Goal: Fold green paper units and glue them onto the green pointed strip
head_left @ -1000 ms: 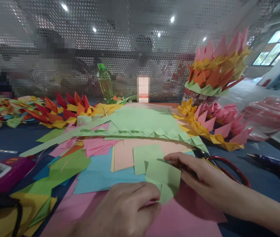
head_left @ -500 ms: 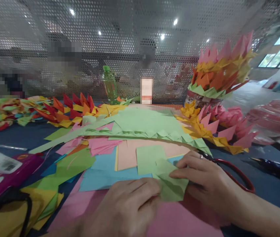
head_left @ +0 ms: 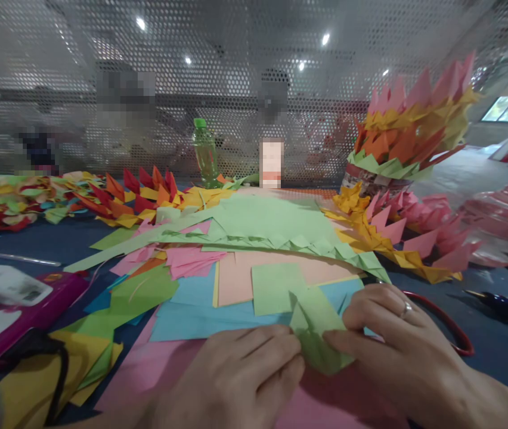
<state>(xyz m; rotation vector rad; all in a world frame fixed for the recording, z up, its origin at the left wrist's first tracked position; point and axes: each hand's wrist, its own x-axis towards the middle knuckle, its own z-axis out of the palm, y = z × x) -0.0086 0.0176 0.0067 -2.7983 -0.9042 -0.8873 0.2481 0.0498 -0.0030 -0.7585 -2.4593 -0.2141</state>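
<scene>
A pale green paper square [head_left: 319, 336], partly folded, is held between my two hands above a pink sheet [head_left: 169, 372]. My left hand [head_left: 245, 369] is closed, pinching the paper's left edge. My right hand [head_left: 383, 333], with a ring on one finger, grips its right side between thumb and fingers. Just behind lies another flat green paper piece [head_left: 272, 289], on top of blue paper [head_left: 186, 316] and a peach sheet [head_left: 236, 280]. Farther back stretches a green paper strip [head_left: 276, 243] with a row of folded points.
Red-handled scissors [head_left: 462, 342] and a dark pen [head_left: 499, 307] lie at right. A layered paper lotus [head_left: 415, 125] stands behind them, near a clear pink container [head_left: 504, 220]. On the left are a purple power strip [head_left: 66, 292] and yellow paper [head_left: 16, 381]. A green bottle [head_left: 204, 155] stands at the back.
The green square has gone from nearly flat to creased, with a raised point at its upper left. Both hands have moved slightly right in view, and the whole scene has shifted a little right.
</scene>
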